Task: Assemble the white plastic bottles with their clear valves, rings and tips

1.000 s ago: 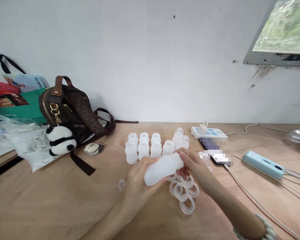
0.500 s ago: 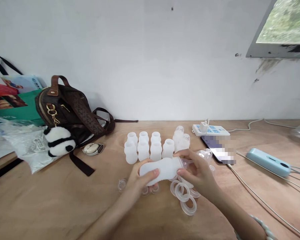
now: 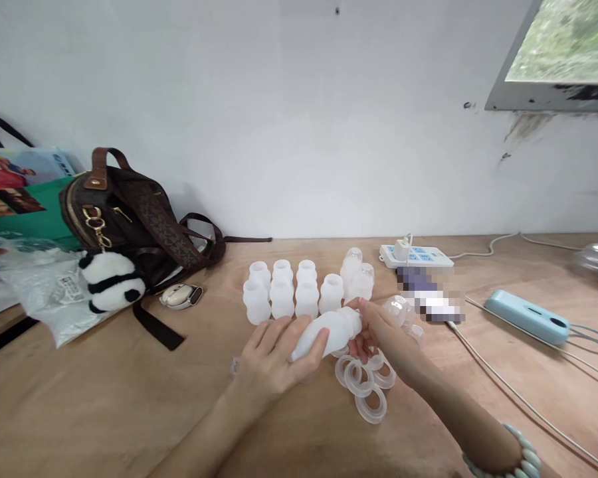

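Observation:
A frosted white feeding bottle lies tilted in the air between my hands, its mouth end up to the right. My left hand is wrapped over the body of the bottle, thumb on the near side. My right hand closes around its neck end, and the fingers hide the tip there. Below that hand several translucent rings lie overlapping on the table. Behind the held bottle stand several open frosted bottles in two rows. Small clear parts beneath my left hand are mostly covered.
Clear-domed pieces stand behind right, with clear domes nearer. A power strip, phone, light-blue device and cables lie right. A brown backpack, panda plush, plastic bag and watch are left.
My left hand has turned over the top of the bottle, and the bottle tilts up more to the right. My right fingers now cover the clear nipple that showed before. The view shifted slightly.

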`<action>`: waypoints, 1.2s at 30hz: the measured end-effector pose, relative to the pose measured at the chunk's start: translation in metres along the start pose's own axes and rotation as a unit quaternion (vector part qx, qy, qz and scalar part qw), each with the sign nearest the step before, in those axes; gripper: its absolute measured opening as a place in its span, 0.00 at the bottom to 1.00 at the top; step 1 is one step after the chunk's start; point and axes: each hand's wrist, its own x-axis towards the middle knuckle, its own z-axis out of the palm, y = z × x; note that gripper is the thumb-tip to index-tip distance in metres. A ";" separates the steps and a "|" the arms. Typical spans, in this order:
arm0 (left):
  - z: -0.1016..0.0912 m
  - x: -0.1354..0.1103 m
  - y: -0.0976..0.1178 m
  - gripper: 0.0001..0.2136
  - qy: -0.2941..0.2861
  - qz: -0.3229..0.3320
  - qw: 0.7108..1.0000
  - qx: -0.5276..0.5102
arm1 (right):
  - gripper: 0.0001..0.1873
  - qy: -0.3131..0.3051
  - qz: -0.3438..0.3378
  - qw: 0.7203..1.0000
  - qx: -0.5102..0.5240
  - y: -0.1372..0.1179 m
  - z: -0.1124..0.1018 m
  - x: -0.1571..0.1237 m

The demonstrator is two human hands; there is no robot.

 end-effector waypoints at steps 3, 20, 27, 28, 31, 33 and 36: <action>0.000 0.001 0.004 0.09 0.005 0.000 0.999 -0.035 | 0.27 0.008 0.006 1.000 -0.025 -0.004 -0.002 -0.001; -0.012 0.025 0.016 0.18 0.090 -0.384 0.745 -0.538 | 0.30 0.103 -0.397 0.885 -0.220 -0.003 -0.011 -0.015; -0.003 0.022 0.016 0.18 0.071 -0.337 0.834 -0.431 | 0.18 -0.037 -0.304 0.934 -0.181 -0.006 0.002 -0.020; -0.002 0.021 0.017 0.18 0.070 -0.335 0.834 -0.433 | 0.16 -0.027 -0.306 0.937 -0.166 -0.006 0.002 -0.021; 0.001 0.019 0.019 0.17 0.071 -0.327 0.835 -0.437 | 0.21 -0.018 -0.276 0.956 -0.101 -0.008 0.001 -0.021; 0.002 0.017 0.019 0.17 0.075 -0.313 0.841 -0.435 | 0.23 -0.033 -0.242 0.966 -0.083 -0.008 0.000 -0.020; 0.003 0.013 0.017 0.17 0.061 -0.283 0.857 -0.427 | 0.20 -0.040 -0.225 0.970 -0.085 -0.006 -0.002 -0.019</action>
